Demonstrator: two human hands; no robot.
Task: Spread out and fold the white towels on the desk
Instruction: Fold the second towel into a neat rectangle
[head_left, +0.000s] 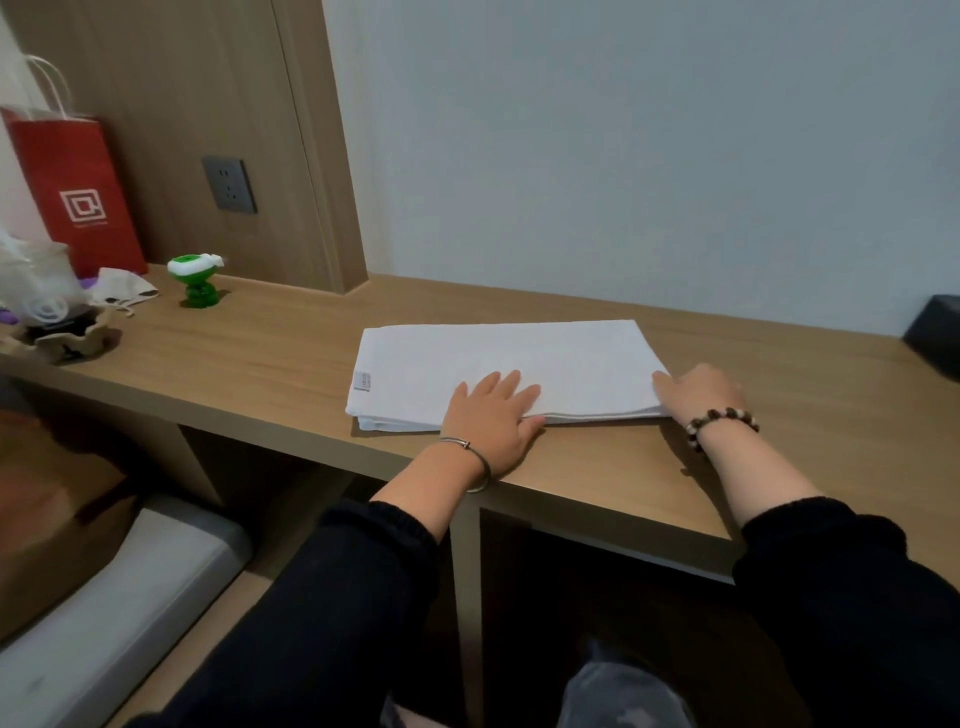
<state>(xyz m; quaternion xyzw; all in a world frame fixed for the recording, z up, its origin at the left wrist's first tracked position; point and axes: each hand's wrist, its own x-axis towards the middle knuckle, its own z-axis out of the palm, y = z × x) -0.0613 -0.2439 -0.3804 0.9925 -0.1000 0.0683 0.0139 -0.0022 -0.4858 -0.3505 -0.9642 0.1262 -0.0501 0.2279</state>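
A: Where's the towel (509, 364)?

B: Lying folded into a long strip near the front edge of the table (291, 353), layers showing along its near side.

A: And the hands?

B: The left hand (491, 418) lies flat and released, palm down on the near edge. The right hand (696, 395) sits at the right end; fingers touch the corner, but I cannot tell if they pinch it.

A: Which step?

B: Looks like smoothing between folds. Next probably calls for lifting the right end over to the left, edges matched. Bag (72, 187) and clutter sit well apart.
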